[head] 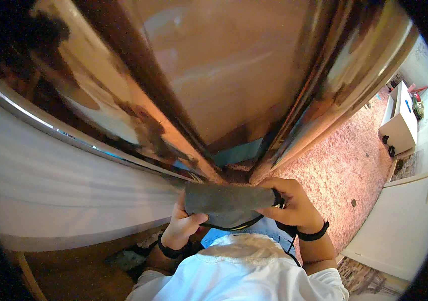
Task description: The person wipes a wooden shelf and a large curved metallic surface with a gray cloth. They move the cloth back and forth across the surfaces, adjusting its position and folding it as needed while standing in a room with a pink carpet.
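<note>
A dark grey folded cloth point(229, 205), perhaps a garment, is stretched level in front of my white shirt. Black edging with a thin yellow line shows along its lower side. My left hand point(186, 222) pinches its left end, thumb on top. At the other end my right hand point(291, 201) grips the cloth near a black, yellow-striped part, fingers along the far side. The underside of the cloth is hidden. Each wrist wears a black band. Just beyond the cloth, glossy brown furniture panels point(229, 75) rise, probably a wardrobe.
A pale, smooth surface point(78, 180) lies close on the left, beside the glossy panel. Pinkish patterned carpet point(338, 173) stretches away on the right. Farther off stands a white drawer unit point(402, 116) with items on it. A white door point(387, 229) is at lower right.
</note>
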